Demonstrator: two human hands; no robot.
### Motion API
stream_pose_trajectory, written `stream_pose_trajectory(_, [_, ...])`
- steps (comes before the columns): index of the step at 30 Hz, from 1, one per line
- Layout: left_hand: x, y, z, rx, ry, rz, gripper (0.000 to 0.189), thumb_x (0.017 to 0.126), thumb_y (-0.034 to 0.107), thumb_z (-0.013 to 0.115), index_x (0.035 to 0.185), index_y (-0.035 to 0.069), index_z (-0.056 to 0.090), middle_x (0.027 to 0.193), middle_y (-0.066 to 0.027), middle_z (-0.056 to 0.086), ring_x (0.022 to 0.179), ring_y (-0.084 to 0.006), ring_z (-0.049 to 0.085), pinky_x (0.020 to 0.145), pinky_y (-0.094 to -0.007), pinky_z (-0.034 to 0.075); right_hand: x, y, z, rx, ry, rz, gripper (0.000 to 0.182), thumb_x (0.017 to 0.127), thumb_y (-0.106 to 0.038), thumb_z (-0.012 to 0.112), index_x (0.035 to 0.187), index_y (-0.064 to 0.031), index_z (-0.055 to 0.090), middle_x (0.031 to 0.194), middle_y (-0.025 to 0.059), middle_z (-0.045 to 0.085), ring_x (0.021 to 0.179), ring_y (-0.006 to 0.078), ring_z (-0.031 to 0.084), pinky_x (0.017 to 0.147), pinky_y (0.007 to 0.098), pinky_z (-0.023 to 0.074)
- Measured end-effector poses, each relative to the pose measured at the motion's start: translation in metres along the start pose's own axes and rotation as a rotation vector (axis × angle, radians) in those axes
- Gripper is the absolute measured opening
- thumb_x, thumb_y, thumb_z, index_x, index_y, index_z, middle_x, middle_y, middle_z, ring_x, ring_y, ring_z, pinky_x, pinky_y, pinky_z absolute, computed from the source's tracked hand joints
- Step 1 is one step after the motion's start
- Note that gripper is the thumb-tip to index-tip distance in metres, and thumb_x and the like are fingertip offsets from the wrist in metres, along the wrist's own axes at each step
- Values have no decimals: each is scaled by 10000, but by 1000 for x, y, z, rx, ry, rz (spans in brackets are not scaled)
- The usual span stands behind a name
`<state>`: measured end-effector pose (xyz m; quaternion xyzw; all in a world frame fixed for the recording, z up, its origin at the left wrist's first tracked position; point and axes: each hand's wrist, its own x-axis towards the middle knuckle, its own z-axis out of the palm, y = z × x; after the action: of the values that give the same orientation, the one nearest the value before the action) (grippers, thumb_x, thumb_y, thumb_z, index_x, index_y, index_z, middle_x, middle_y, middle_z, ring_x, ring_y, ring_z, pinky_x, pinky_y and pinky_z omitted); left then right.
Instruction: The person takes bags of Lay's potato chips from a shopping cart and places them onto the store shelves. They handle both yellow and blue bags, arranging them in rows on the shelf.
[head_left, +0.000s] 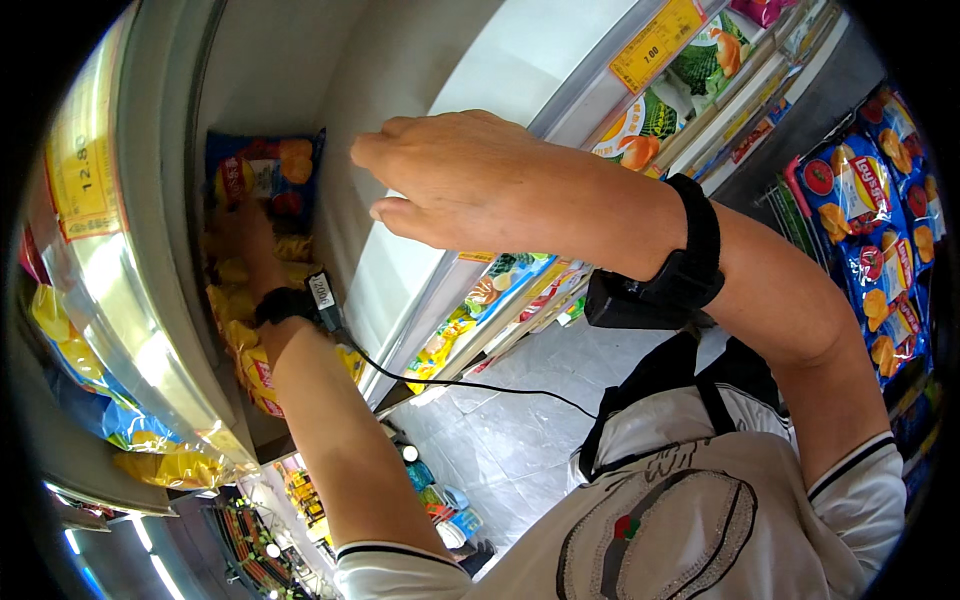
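Inside the dim shelf bay, my left hand (244, 229) reaches to the lower edge of a blue bag of Lay's potato chips (296, 169). Shadow blurs its fingers, so I cannot tell whether they grip the bag. Yellow chip bags (244, 337) lie below that hand, beside my left wrist. My right hand (465, 176) is held in front of the white shelf panel (487, 71), back of the hand towards me. Its thumb stands apart from the bent fingers, and nothing shows in it.
Yellow price labels (651, 46) line the shelf edges. More Lay's bags (862, 187) fill a rack at right. Snack packets (442, 345) stand on lower shelves above a grey tiled floor (517, 420). A black cable (465, 385) runs from my left wrist strap (285, 305) towards my waist.
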<state>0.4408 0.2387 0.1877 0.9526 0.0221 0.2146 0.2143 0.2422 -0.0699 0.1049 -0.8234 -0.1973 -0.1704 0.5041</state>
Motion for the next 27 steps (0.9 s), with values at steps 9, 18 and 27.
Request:
stream_pose_trajectory(9, [-9, 0, 24, 113, -291, 152, 803, 885, 494, 622, 1495, 42, 361, 1439, -195, 472, 1260, -317, 510, 963, -407, 461, -2, -1, 2, 8, -6, -19, 319, 869, -223, 569, 1048, 29, 647, 1000, 242, 692, 937, 397, 684, 838, 519, 535])
stream_pose_trajectory(18, [-26, 16, 1, 165, -554, -30, 726, 940, 521, 552, 1454, 22, 432, 1433, -179, 482, 1268, -299, 492, 1004, -392, 418, 0, 2, 11, -51, 23, -50, 263, 886, -218, 597, 1041, -7, 596, 990, 200, 659, 910, 406, 656, 792, 498, 526])
stream_pose_trajectory(27, [-179, 145, -52, -47, -584, 254, 539, 1017, 350, 512, 1431, 8, 462, 1398, -133, 529, 1311, -225, 476, 1099, -369, 353, -71, -30, -22, 88, 194, -195, 140, 877, -169, 602, 893, -37, 556, 803, 175, 619, 769, 394, 637, 671, 494, 498])
